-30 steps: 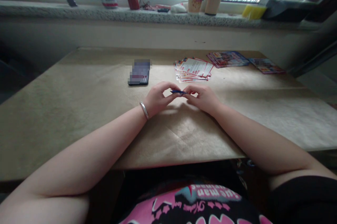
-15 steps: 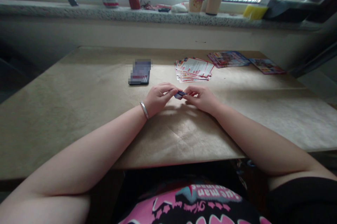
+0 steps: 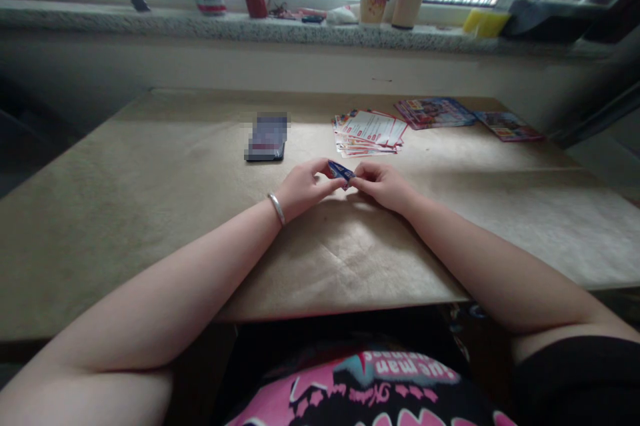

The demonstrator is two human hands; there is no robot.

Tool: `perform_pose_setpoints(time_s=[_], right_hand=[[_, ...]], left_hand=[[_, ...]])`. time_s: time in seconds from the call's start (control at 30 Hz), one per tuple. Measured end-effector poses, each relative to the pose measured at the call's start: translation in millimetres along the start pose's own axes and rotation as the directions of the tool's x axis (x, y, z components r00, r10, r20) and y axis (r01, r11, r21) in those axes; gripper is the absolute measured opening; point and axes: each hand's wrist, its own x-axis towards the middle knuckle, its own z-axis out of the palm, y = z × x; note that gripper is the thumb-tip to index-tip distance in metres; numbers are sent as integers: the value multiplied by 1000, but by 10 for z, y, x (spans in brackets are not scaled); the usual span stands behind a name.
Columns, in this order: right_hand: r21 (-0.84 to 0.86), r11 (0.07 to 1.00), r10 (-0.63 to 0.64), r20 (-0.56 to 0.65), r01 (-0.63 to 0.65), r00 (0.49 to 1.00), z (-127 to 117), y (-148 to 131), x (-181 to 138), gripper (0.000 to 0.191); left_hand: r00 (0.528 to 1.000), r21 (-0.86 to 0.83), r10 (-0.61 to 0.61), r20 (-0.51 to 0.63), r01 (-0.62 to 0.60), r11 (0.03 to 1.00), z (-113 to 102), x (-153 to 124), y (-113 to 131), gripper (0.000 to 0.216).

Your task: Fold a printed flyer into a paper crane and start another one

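Observation:
My left hand [image 3: 305,187] and my right hand [image 3: 383,186] meet at the middle of the paper-covered table [image 3: 150,199]. Both pinch a small folded blue paper piece [image 3: 341,171] between their fingertips, held just above the table. My left wrist wears a silver bangle [image 3: 276,208]. Both forearms rest on the table's near edge.
A dark phone [image 3: 267,139] lies beyond my left hand. A stack of red-and-white leaflets [image 3: 369,133] sits beyond my right hand, with two colourful booklets [image 3: 434,112] [image 3: 507,126] farther right. The windowsill [image 3: 250,26] carries cups, a can and small items.
The blue piece went from lying flat between my fingertips to being folded smaller and tilted up. Both hands drew slightly closer together.

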Motion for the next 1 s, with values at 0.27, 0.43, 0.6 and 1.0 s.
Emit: perform_pose_setpoints(time_s=[0.27,0.43,0.6,1.0], right_hand=[[135,991,3,8,-4,1000,1,44,50,31],[188,982,-3,67,-10,998,1,64,59,31],[94,995,6,148,-21,989,-3,55,47,29],[2,1000,7,170,-8,985,7,-5,35,33]], left_hand=[[995,221,94,-13,-89,971,21,12,-6,23],[970,354,242,9,-230,907,17,21,-6,28],[962,354,274,-3,-256,900,23,18,69,27],[976,219,214,-29,-203,954,36,23,30,27]])
